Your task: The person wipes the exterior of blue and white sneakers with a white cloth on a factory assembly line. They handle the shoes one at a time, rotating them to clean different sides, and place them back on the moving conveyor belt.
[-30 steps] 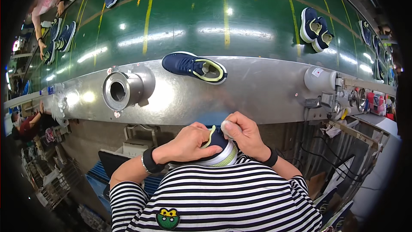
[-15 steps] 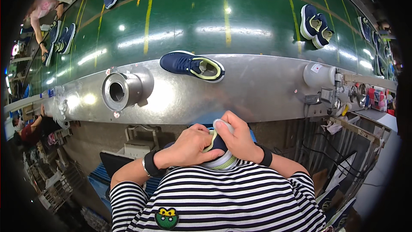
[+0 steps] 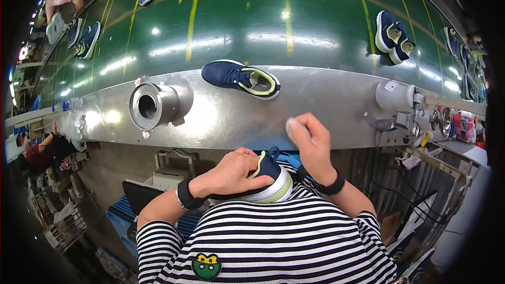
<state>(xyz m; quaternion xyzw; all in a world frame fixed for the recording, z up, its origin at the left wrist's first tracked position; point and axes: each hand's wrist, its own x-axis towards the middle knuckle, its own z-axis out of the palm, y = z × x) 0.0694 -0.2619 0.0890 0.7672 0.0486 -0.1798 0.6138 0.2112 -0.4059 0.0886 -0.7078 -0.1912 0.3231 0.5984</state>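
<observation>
A navy sneaker [image 3: 277, 184] with a white and lime sole rests against my striped shirt at the table's near edge. My left hand [image 3: 231, 174] grips it at the collar, the fingers partly inside the opening and the thumb outside. My right hand [image 3: 315, 150] is raised off the shoe, to its upper right. Pinched between its thumb and fingers is a small whitish pad [image 3: 291, 129], its exact kind unclear. Beyond my hands a matching navy sneaker [image 3: 239, 79] with a lime lining lies on the metal ledge, its toe to the left.
A round metal pot [image 3: 150, 106] stands on the steel ledge [image 3: 315, 105] at left. A white container [image 3: 394, 94] and metal fittings are at right. Beyond runs a green belt [image 3: 231, 26] carrying several navy shoes. At far left, a person [image 3: 58, 5] stands beside the belt.
My right hand has lifted away from the shoe, up and to the right, with the whitish pad. My left hand keeps its grip. More of the shoe's side and sole now shows.
</observation>
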